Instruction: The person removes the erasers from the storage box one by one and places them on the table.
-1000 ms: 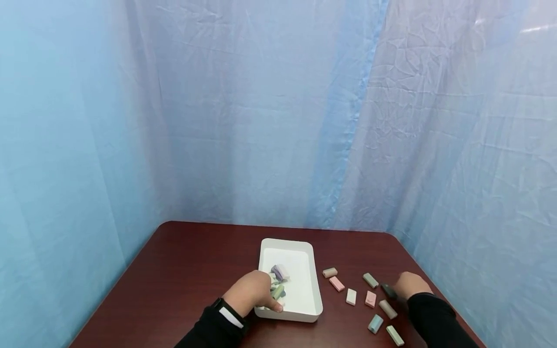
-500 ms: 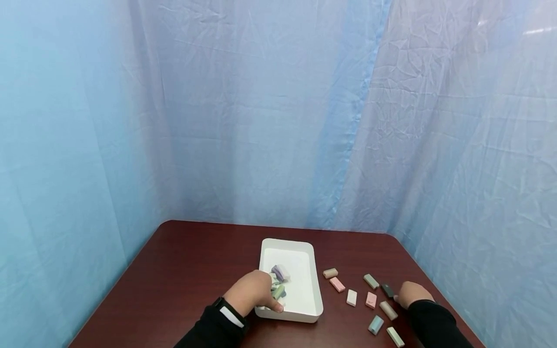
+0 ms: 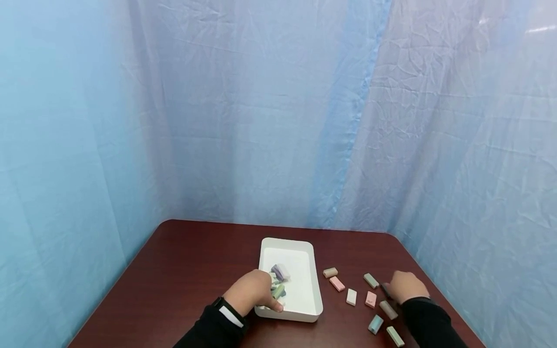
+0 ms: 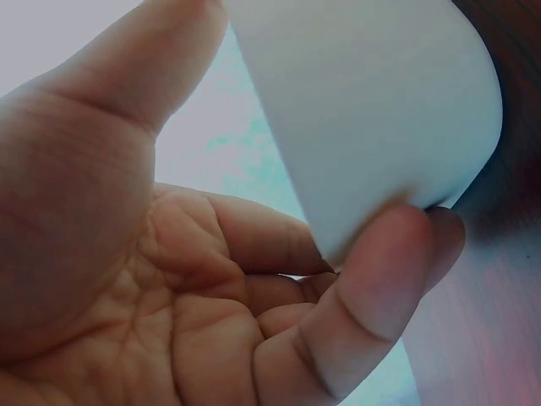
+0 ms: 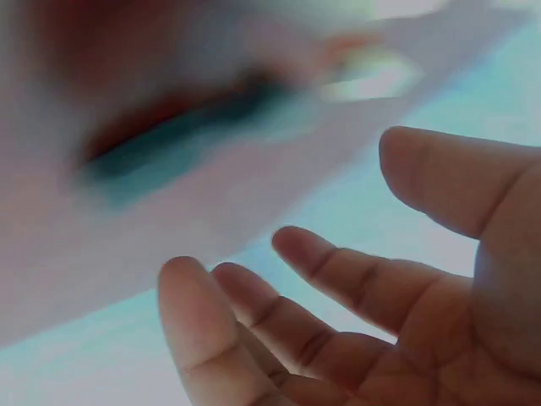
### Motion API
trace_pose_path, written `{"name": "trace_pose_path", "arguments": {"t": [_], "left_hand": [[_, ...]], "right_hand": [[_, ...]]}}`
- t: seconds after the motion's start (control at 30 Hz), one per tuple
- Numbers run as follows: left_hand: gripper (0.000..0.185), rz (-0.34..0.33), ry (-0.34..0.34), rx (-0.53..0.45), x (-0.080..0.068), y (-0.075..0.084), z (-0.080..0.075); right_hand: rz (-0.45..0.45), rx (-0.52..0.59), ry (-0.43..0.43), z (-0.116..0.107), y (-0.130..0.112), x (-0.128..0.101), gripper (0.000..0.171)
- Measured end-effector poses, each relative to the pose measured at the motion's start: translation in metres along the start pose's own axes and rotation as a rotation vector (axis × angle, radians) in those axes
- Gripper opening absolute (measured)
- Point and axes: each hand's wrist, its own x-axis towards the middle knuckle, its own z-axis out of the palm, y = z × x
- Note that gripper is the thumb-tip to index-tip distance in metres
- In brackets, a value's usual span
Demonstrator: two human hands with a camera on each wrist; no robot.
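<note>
On dark red table (image 3: pixel 187 261): white tray (image 3: pixel 304 251) gripped at near left corner by left hand (image 3: pixel 251 291), thumb outside wall, fingers curled inside beside purple and green blocks (image 3: pixel 278 273). Right of tray: loose pastel blocks (image 3: pixel 351 296) scattered on wood. Right hand (image 3: pixel 405 286) over dark block (image 3: pixel 385 289), fingers relaxed and slightly spread in wrist view, holding nothing; contact with block not discernible

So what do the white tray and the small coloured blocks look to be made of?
White rectangular tray: likely plastic, with smooth matte walls and rounded moulded corners. Small pastel blocks: matte and soft-edged, perhaps rubber erasers or chalk; too small to tell. Dark red-brown table: glossy wood-look top.
</note>
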Motion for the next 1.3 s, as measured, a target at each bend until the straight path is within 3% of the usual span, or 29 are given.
{"name": "trace_pose_path", "arguments": {"t": [0.13, 0.23, 0.37, 0.53, 0.67, 1.1, 1.3], "left_hand": [[0.057, -0.004, 0.01, -0.012, -0.002, 0.001, -0.003], [0.057, -0.008, 0.019, -0.013, -0.003, 0.003, -0.005], [0.059, -0.018, 0.034, -0.004, -0.003, 0.004, -0.005], [0.062, -0.02, 0.022, 0.008, -0.003, 0.007, 0.0], [0.062, -0.018, 0.028, 0.022, -0.003, 0.008, 0.0], [0.058, -0.003, 0.044, 0.027, 0.0, 0.002, -0.006], [0.054, 0.008, 0.055, 0.061, 0.006, -0.006, -0.01]], "right_hand": [[-0.098, 0.16, -0.008, -0.012, -0.067, -0.02, 0.069], [-0.174, 0.331, -0.056, -0.003, -0.113, -0.034, 0.073], [-0.251, 0.422, -0.127, 0.02, -0.156, -0.043, 0.086], [-0.298, 0.372, -0.18, 0.044, -0.175, -0.04, 0.114], [-0.284, 0.284, -0.213, 0.047, -0.184, -0.036, 0.125], [-0.202, 0.096, -0.249, 0.037, -0.204, -0.022, 0.118], [-0.214, -0.122, -0.25, 0.027, -0.225, -0.012, 0.09]]}}
